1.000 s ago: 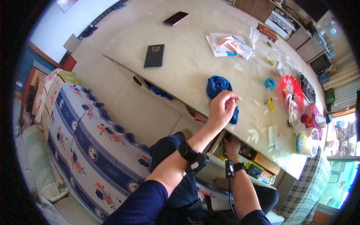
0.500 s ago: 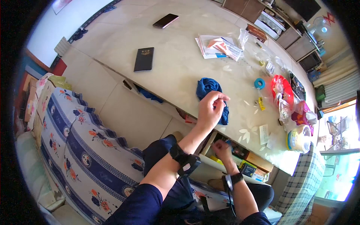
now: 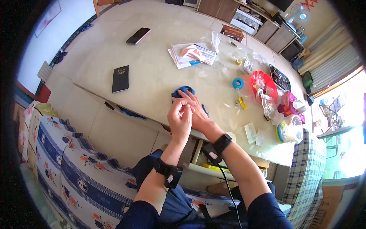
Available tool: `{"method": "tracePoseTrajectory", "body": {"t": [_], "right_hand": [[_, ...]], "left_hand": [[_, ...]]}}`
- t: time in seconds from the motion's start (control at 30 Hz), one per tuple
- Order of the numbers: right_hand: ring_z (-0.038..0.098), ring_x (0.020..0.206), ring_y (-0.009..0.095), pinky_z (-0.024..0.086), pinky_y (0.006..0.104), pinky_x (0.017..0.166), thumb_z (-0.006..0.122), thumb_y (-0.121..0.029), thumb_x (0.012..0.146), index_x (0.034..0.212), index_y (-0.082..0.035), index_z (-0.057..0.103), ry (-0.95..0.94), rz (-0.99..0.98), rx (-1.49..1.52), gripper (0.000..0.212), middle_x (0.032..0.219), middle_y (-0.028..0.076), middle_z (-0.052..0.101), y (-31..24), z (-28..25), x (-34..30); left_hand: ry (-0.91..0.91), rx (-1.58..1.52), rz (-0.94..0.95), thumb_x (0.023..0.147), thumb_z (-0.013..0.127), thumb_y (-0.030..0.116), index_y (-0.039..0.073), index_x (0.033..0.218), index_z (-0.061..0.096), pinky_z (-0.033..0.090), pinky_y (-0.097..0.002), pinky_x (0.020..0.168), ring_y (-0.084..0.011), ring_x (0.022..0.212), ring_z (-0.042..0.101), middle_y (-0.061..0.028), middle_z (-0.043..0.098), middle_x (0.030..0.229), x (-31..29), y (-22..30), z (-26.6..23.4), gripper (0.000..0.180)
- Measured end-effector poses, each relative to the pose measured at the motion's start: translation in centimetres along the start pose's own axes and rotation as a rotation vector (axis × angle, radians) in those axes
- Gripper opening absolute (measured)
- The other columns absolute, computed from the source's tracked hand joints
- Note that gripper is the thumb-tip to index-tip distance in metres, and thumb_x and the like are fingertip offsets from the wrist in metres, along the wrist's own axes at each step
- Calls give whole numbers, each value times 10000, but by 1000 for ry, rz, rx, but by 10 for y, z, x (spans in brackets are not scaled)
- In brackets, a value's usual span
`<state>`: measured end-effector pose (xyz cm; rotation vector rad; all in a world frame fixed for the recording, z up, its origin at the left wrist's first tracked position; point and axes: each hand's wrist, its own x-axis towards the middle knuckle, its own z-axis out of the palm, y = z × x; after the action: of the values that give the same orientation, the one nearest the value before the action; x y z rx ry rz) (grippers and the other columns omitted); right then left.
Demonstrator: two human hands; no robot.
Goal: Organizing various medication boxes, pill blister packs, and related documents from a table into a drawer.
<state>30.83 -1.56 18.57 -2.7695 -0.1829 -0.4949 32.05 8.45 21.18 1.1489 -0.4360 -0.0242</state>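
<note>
A crumpled blue cloth (image 3: 177,93) lies near the front edge of the table, mostly covered by my hands. My right hand (image 3: 201,119) reaches across it, fingers stretched out and resting on the cloth. Just left of it and partly in front, my left hand (image 3: 179,121) is curled with its fingers bent in against the right hand. Whatever the left fingers may hold is hidden. Both wrists carry black straps with small devices. Below the table edge, an open drawer (image 3: 213,168) is partly hidden by my right arm.
A black booklet (image 3: 121,79) and a phone (image 3: 138,36) lie to the left. Papers (image 3: 192,54) lie farther back. Right of my hands are blue tape (image 3: 238,83), a red dish (image 3: 264,84), a keyboard (image 3: 280,78) and a tub (image 3: 290,130). A patterned sofa cover (image 3: 82,168) fills the lower left.
My right hand has risen from the open drawer onto the blue cloth, beside my left hand. The left hand stays curled and is now by the right one. The view has shifted rightward.
</note>
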Motion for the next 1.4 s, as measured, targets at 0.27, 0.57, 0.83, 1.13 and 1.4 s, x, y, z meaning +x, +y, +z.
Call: {"method": "tracePoseTrajectory", "body": {"t": [0.27,0.57,0.83,1.13,1.4], "right_hand": [[423,1263,360,361,379,1066,487,12,759,1205,2,549,75,20,168,451,1289,174,521,55,4,37],[554,1075,301,411,415,957,610,-205,811,1002,-130,691,172,519,-208,220,1048,114,658,121,-37,69],[381,1273,381,334,506,1037,599,-311,849,1333,-268,492,34,289,-172,498,1436,106,382,179,7,134],[621,993,298,474,368,882,641,-279,831,1148,-123,632,89,514,269,353,1005,133,673,128,-15,143],[648,754,159,513,309,726,628,-199,861,911,-5,665,-333,291,876,204,816,55,684,58,-89,72]], "left_hand": [[-25,91,-99,894,479,-54,10,873,603,435,-196,600,-49,673,548,-14,610,805,1,-6,-5,141],[-37,150,-163,872,467,-70,12,865,605,450,-211,606,-82,668,570,-28,594,788,2,-3,-4,160],[-84,90,-237,879,473,-64,18,884,610,447,-221,669,-77,704,559,-16,586,797,2,-7,3,160],[-90,141,-239,855,494,-73,6,868,620,454,-221,663,-91,717,571,-28,585,812,12,-14,-9,149],[247,230,-75,870,631,89,27,1172,518,512,-265,715,-118,862,606,-67,592,1055,13,-8,9,328]]}}
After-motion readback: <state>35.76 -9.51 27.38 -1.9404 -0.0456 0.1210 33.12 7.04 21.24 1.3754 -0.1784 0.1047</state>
